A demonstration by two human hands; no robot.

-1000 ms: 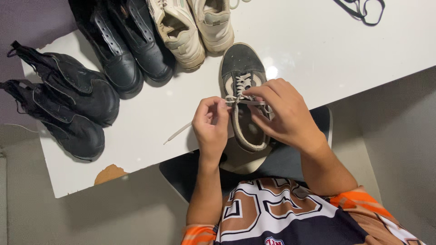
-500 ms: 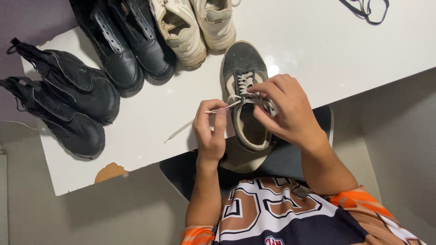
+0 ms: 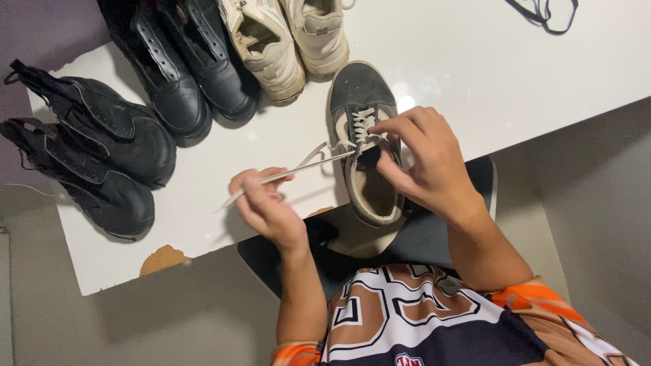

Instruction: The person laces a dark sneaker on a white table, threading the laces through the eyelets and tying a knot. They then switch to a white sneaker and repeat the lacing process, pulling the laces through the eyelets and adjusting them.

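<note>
On the white counter (image 3: 475, 74), a dark low-top sneaker (image 3: 361, 95) with pale side stripe, heel hanging over the near edge, its opening empty. Beside its toe, a pair of cream sneakers (image 3: 285, 41), likewise empty, tops cut off by the frame. Left of those, a pair of black leather boots (image 3: 183, 74), also cropped at the top. Farther left, a pair of black high-top boots (image 3: 102, 156) lying at the counter's left end. At the far right corner, a dark cord (image 3: 542, 13), partly out of frame and hard to identify. Near the front edge, a brown chipped patch (image 3: 163, 259) in the white surface.

Left hand (image 3: 266, 207) out to the left of the sneaker, fingers pinched shut on a pale shoelace (image 3: 298, 171), drawn taut from the eyelets to the grip, its tip poking past the fingers. Right hand (image 3: 424, 163) over the sneaker's lacing, thumb and forefinger closed together at the upper eyelets; exact contact with the lace there hidden by the fingers. Sneaker's right side and part of the tongue covered by that hand.
</note>
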